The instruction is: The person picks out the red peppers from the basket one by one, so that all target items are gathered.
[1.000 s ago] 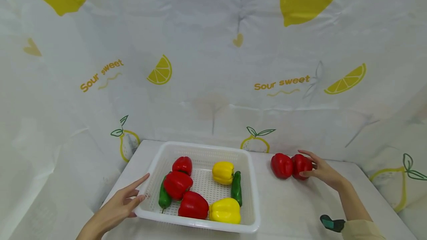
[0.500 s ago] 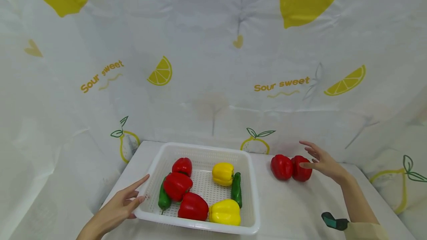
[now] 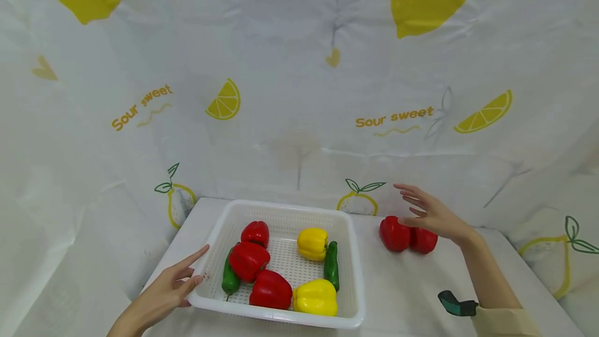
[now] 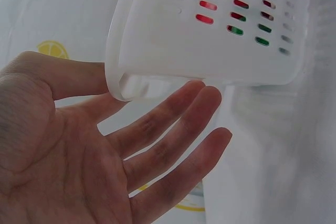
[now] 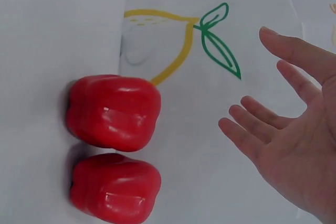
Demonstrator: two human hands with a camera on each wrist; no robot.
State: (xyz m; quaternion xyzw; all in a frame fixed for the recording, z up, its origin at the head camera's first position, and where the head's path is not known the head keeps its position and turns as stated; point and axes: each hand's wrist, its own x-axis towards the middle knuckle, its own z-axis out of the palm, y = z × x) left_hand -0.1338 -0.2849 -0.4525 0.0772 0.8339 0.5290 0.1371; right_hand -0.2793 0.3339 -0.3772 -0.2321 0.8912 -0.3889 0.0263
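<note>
Two hands in head view, neither clenched. Left hand (image 3: 161, 295) at near-left corner of a white perforated plastic basket (image 3: 359, 274), thumb on the rim, index finger stretched along the left side. Basket sits on a white tabletop (image 3: 398, 295); inside, toward the left, three glossy red bell peppers (image 3: 271, 291) and one long green pepper (image 3: 230, 278); toward the right, two blocky yellow bell peppers (image 3: 315, 298) and one slim dark-green pepper (image 3: 331, 267). Right of basket, on the tabletop, a pair of shiny red bell peppers (image 3: 393, 235) side by side. Right hand (image 3: 437, 216) hovers above that pair, partly covering them from this angle, holding nothing. Beige sleeve (image 3: 503, 321) with a black-and-teal piece (image 3: 451, 303) beside it. Behind, white sheet (image 3: 281, 40) printed with lemons and "Sour sweet"

Left wrist view: thumb at the rim, other fingers extended below it, grip loose and wide; cannot tell if fingertips press the basket wall. Red and green show through the slots

Right wrist view: palm wide, thumb well apart from fingers, hand clear of both red peppers, which lie on the tabletop just beside each other; printed lemon with green leaves behind
</note>
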